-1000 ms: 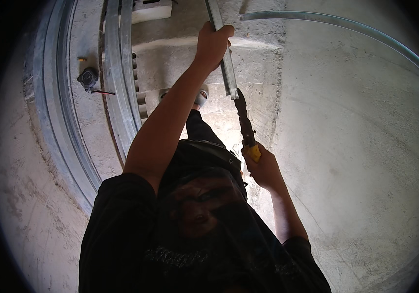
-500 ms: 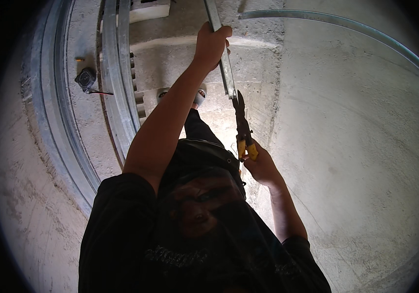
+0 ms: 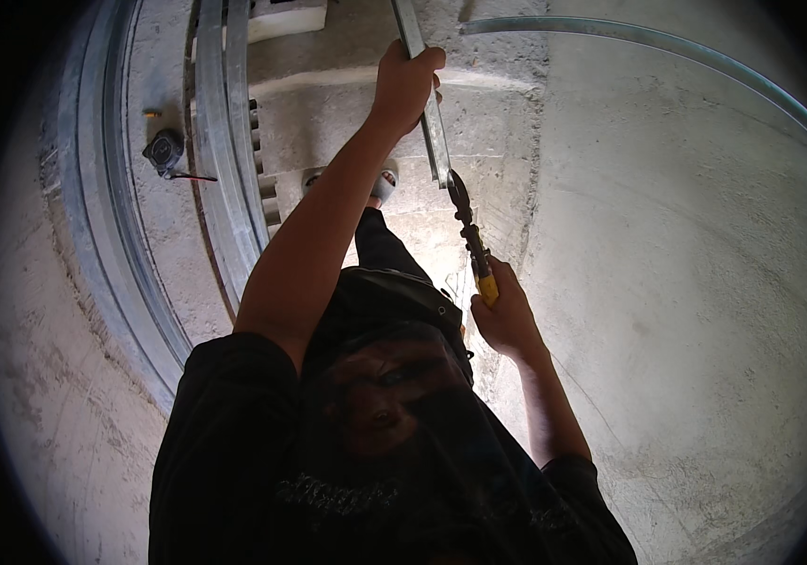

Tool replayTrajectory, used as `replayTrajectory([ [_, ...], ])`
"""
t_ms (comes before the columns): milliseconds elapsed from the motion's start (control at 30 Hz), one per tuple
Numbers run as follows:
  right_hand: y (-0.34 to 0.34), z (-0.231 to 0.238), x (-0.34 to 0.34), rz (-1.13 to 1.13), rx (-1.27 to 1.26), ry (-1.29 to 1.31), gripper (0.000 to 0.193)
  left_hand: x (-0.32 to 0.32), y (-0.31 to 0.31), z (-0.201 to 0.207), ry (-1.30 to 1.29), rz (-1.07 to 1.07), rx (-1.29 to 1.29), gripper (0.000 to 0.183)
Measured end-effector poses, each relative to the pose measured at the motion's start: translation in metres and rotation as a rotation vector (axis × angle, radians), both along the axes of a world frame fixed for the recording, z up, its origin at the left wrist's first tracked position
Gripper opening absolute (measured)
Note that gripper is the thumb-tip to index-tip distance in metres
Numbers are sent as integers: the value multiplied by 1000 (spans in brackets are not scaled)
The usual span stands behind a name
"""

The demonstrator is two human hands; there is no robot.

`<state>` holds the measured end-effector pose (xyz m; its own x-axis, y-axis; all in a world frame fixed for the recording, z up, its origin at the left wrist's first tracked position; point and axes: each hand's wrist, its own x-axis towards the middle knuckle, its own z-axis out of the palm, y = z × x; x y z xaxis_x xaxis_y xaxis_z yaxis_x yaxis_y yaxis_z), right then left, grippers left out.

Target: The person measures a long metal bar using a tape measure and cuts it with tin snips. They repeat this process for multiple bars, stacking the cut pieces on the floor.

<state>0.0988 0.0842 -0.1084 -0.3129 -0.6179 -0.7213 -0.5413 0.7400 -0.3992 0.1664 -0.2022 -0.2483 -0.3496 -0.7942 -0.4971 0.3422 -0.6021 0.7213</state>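
Metal channel (image 3: 435, 141), top out of sight

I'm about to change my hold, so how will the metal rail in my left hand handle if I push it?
The metal rail should be fairly stiff, as its lengthwise edges suggest a folded shape. It's probably light for its size, since only the left hand grips it. Its shiny surface may feel slippery.

Black short-sleeved shirt (image 3: 375, 471), dark trousers (image 3: 385, 249), probably sandals (image 3: 387, 189).
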Motion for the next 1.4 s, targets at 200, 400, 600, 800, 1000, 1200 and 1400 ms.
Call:
replayTrajectory([
  [200, -1, 4, 14, -5, -10, 20, 73, -6, 1, -7, -63, 32, -74, 12],
  [400, 2, 0, 15, 150, -58, 221, 73, -5, 1, -9, -391, -8, -182, 17],
  [600, -9, 11, 2, -54, 82, -90, 65, -3, 0, -17, -101, 13, -83, 14],
  [800, -13, 13, -5, -76, 56, -86, 57, 2, 2, -2, 23, 18, 7, 12],
  [1000, -18, 13, -13, -53, 123, -56, 41, 3, 2, 2, 105, 4, 16, 12],
  [1200, -18, 6, -13, -9, 126, 13, 30, 5, 3, 1, 127, 9, 34, 12],
  [1400, -7, -9, -14, 5, 121, 22, 30, 6, 3, -3, 148, -8, 57, 11],
])
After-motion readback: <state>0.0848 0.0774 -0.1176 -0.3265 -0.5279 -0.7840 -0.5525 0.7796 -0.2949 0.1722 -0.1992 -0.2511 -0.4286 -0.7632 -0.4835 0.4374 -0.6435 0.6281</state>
